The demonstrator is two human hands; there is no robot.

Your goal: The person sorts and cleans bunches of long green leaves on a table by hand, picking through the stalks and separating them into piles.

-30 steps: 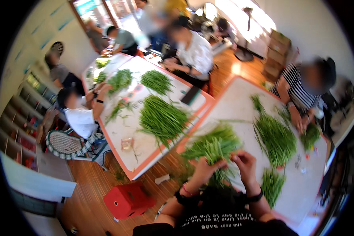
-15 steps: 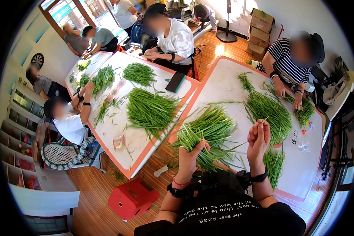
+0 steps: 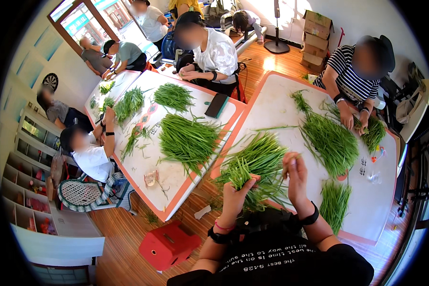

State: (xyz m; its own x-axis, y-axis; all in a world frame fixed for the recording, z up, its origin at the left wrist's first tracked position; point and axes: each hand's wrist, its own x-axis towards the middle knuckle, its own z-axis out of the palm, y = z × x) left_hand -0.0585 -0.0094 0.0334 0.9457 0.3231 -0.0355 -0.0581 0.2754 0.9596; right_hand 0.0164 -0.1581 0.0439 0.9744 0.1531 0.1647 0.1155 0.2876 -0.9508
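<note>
My left hand (image 3: 234, 196) is closed around a bunch of chives (image 3: 240, 175), long thin green stalks, at the near left edge of the right table (image 3: 271, 105). Behind and beside it spreads a loose pile of chives (image 3: 264, 155), partly hidden by the bunch. To the right of the bunch, my right hand (image 3: 295, 176) is raised with fingers curled and tips pinched together; whatever lies between them is too small to make out. Further right lie another large heap of chives (image 3: 331, 143) and a smaller bundle (image 3: 335, 202).
Across the right table a person in a striped shirt (image 3: 352, 76) handles chives. The left table (image 3: 176, 181) bears more chive heaps (image 3: 188, 138) and a dark phone (image 3: 217, 105); people work around it. A red stool (image 3: 169, 245) stands on the floor at my left.
My right hand has moved left, closer to the bunch in my left hand, and its fingers have curled in. My left hand still grips the chives. The whole view has shifted slightly.
</note>
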